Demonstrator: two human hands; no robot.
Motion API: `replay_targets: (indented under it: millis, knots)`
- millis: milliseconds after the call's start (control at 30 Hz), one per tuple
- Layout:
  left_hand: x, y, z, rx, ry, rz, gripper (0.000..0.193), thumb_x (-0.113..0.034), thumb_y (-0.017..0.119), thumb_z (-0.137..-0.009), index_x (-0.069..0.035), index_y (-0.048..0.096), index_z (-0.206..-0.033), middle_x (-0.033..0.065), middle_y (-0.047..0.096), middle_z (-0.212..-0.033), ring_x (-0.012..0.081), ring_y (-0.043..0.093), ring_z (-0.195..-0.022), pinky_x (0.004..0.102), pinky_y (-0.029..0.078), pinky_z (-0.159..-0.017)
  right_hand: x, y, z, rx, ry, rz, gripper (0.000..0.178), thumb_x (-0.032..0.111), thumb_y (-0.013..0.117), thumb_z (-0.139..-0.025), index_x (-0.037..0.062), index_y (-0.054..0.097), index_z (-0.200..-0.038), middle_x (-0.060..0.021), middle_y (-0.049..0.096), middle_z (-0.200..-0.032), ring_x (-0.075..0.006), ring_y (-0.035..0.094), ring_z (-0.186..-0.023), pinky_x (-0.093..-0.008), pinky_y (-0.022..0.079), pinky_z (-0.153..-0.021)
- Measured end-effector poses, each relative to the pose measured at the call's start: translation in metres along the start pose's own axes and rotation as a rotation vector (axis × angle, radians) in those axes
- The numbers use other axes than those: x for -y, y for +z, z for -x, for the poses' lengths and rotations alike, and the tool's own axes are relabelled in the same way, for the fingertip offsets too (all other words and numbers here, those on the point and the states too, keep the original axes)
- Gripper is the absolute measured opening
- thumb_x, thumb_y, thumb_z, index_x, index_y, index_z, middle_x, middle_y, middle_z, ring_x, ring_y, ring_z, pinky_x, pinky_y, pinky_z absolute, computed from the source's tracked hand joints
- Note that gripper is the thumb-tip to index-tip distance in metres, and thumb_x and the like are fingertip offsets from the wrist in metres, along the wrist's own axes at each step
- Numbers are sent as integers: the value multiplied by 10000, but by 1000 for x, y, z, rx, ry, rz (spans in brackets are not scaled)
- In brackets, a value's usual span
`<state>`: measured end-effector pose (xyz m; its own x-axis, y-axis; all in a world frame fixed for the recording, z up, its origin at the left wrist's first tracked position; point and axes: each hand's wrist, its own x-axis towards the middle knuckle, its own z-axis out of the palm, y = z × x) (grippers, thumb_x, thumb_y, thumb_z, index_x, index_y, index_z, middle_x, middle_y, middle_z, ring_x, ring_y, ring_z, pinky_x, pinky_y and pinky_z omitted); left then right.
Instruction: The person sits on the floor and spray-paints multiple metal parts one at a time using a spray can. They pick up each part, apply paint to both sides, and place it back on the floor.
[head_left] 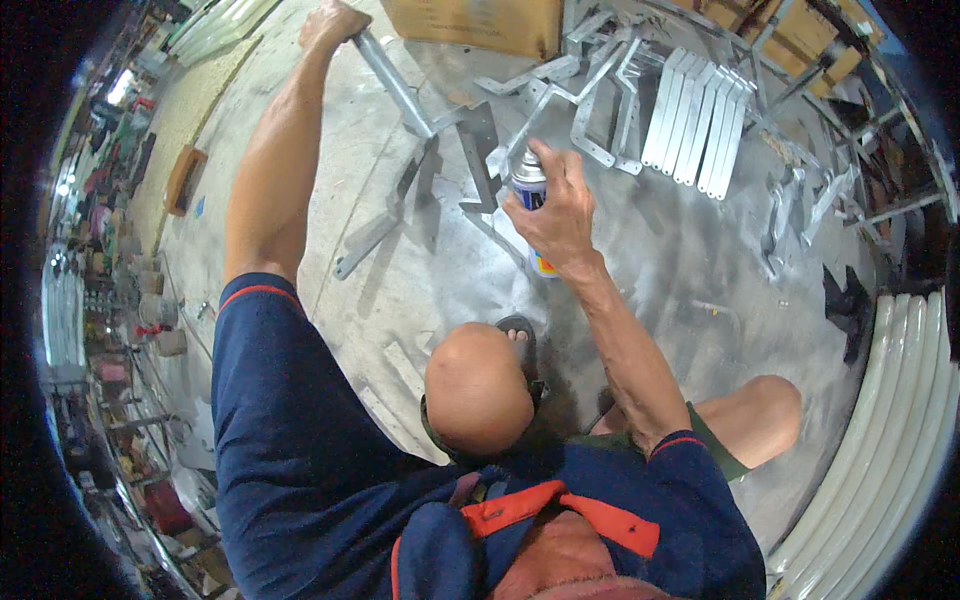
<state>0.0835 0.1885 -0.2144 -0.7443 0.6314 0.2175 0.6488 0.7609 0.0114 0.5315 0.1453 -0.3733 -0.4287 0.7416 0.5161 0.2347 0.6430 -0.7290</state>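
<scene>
Out at arm's length over the grey concrete floor (pixel 325 180), the left hand (pixel 335 25) has its fingers closed around the upper end of a narrow silver-grey metal bar (pixel 393 85). It slants down from the fist; whether the angled bits by its lower end belong to it or are separate, I honestly can't tell. Looks stiff and probably not too heavy, but holding it that far out, I'd expect it to want to twist. If the finish is wet anywhere it'd be slick and smudge easily, so the very tip seems a sensible spot to grab.

Nearer the body, the right hand (pixel 563 215) is wrapped around a slim, dark blue aerosol can with a silvery metal top and orange-yellow colouring near the base (pixel 530 185), held in front of the knees. Index finger is up at the nozzle; can't tell if it's pressed. Should be light, smooth and rigid, so a palm grip round the body works, nozzle kept clear.

Just past it on the floor lie zigzag-bent grey metal brackets (pixel 593 149), with flat, pale silver strips with holes near their ends (pixel 690 125) off to the right. Thin and stiff, I reckon, so mind the edges.
</scene>
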Motion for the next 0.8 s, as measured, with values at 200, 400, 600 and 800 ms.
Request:
replay_targets:
  millis: [200, 400, 600, 800]
  knots:
    - [10, -5, 2, 74, -163, 24, 358, -448, 783, -784, -97, 803, -851, 78, 795, -910, 264, 762, -961, 423, 572, -843, 11, 5, -20, 25, -126, -95, 647, 158, 820, -750, 134, 615, -1364, -178, 629, -1189, -385, 722, -966, -482, 616, -816]
    - [35, -6, 2, 91, -171, 34, 343, -450, 773, -792, -110, 800, -829, 62, 786, -888, 247, 748, -906, 410, 561, -836, -7, 7, -17, 63, 115, 15, 662, 166, 820, -742, 130, 599, -1365, -174, 628, -1119, -379, 712, -930, -495, 603, -808]
    - [58, 12, -13, 72, -101, 11, 440, -539, 735, -806, -119, 725, -677, 44, 715, -722, 220, 704, -746, 409, 540, -733, -16, 11, -18, 38, -79, -139, 651, 190, 819, -747, 139, 594, -1355, -187, 624, -1141, -407, 699, -984, -500, 593, -840]
    - [82, 23, -21, 72, -92, 135, 421, -517, 748, -802, -120, 719, -666, 30, 702, -697, 190, 661, -686, 387, 514, -697, -45, 9, 31, 292, 61, -27, 679, 201, 816, -732, 151, 591, -1371, -191, 615, -1130, -418, 701, -997, -506, 599, -862]
